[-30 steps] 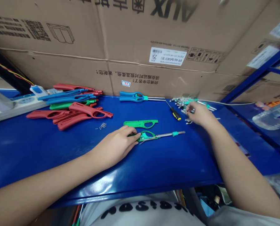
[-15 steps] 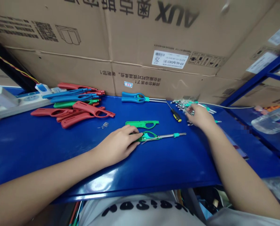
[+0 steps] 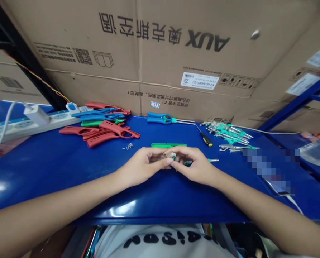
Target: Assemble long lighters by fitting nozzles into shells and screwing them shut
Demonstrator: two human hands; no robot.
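My left hand [image 3: 142,166] and my right hand [image 3: 200,166] meet over the middle of the blue table, fingers curled round a small whitish part [image 3: 172,155] between the thumbs. Most of that part is hidden by the fingers. Behind the hands lies a green casing half [image 3: 160,145], partly covered. A metal tube [image 3: 214,160] with a teal piece sticks out on the right from beneath my right hand; the green body it belongs to is mostly hidden.
Red, blue and green lighter casings [image 3: 108,130] lie left, near small screws [image 3: 129,146] and a power strip [image 3: 22,123]. A blue lighter [image 3: 161,118], a screwdriver [image 3: 206,139] and metal-and-teal parts [image 3: 229,132] lie behind. A phone-like object [image 3: 276,186] rests right, and a carton [image 3: 160,71] stands behind.
My right hand has come from the pile of metal-and-teal parts to the middle, where it meets my left hand. My left hand has lifted off the green body. The view has shifted slightly.
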